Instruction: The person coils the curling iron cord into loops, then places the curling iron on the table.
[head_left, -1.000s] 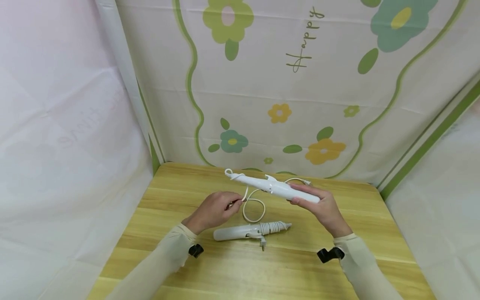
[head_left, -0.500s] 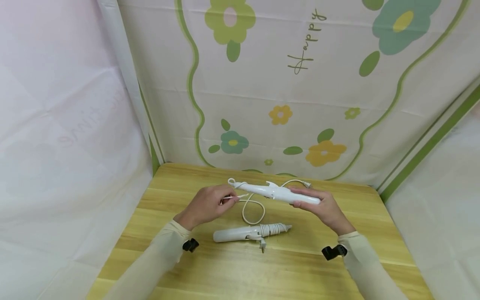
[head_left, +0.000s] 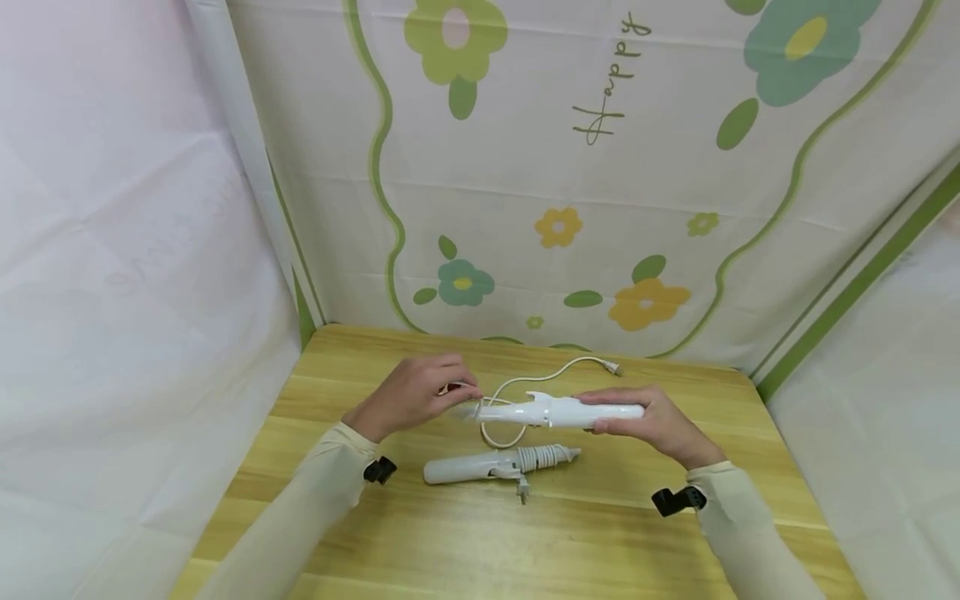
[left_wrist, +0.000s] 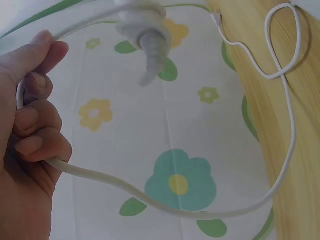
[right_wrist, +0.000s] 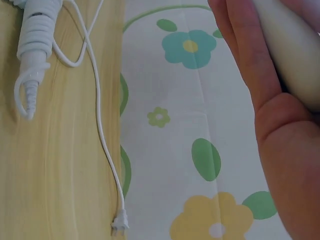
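Observation:
In the head view a white curling iron [head_left: 513,413] is held nearly level above the table. My right hand [head_left: 660,427] grips its thick right end, fingers behind and thumb in front. At the narrow left end, my left hand [head_left: 420,393] pinches the iron's white power cord [left_wrist: 125,189]. The left wrist view shows that cord running through the curled fingers and up to the iron's cord end [left_wrist: 152,47], where it passes round. Below lies a second white curling iron [head_left: 468,468], its cord wound in several turns round its narrow end.
Slack cord loops over the wooden table [head_left: 525,550] to a two-pin plug [head_left: 612,367] near the back edge. The second iron's plug [head_left: 522,488] sticks out toward the front. Printed fabric walls [head_left: 510,167] enclose the table at the back and sides.
The held iron has come down and turned from tilted to nearly level. My left hand has brought the cord up to the iron's narrow end. The second iron stays put.

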